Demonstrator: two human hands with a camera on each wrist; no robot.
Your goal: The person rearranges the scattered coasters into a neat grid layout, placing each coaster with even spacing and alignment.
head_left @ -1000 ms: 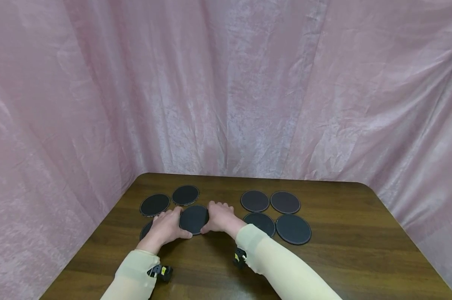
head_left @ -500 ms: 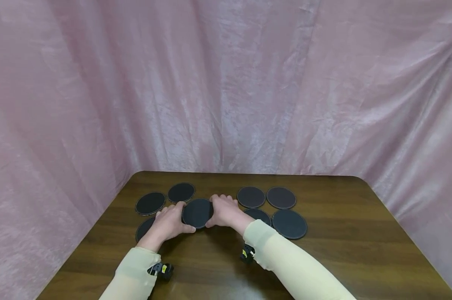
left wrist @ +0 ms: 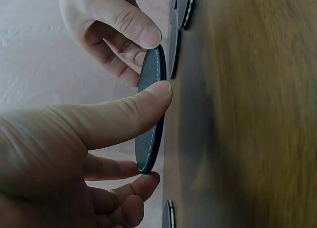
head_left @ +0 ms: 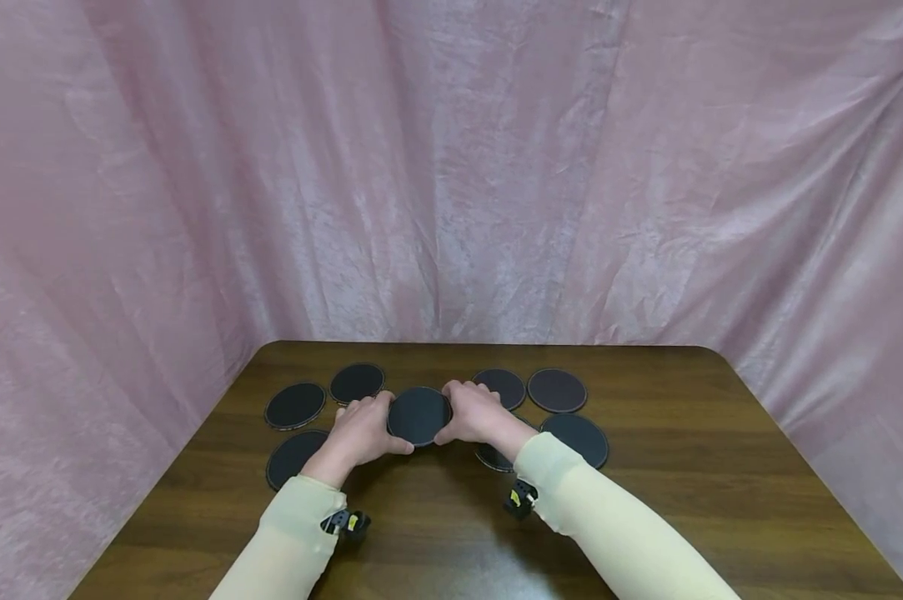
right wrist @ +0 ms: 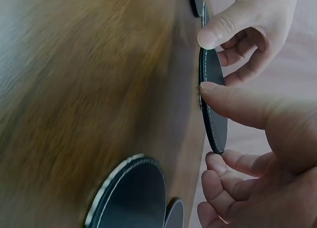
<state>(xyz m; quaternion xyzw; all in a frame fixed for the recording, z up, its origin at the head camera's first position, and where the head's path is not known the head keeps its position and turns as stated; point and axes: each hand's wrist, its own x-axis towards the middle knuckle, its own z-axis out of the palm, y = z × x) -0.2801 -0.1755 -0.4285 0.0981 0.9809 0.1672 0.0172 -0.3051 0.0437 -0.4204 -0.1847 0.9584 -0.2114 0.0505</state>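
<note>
A round black coaster (head_left: 418, 416) with pale stitching round its edge is held between my two hands near the middle of the table. My left hand (head_left: 361, 433) grips its left side, thumb at the near edge and fingers farther round. On the opposite side, my right hand (head_left: 479, 414) pinches it the same way. Both wrist views show the coaster (left wrist: 148, 139) off the tabletop, roughly level, with thumbs and fingertips at its rim.
Three dark coasters (head_left: 295, 406) lie at the table's left. Several more (head_left: 557, 390) lie right of my hands, one (head_left: 496, 457) partly under my right wrist. The wooden table (head_left: 721, 500) ends at a pink curtain (head_left: 451, 167).
Both hands have moved right together with the coaster, away from the left group and up off the table. The other coasters have stayed where they lay.
</note>
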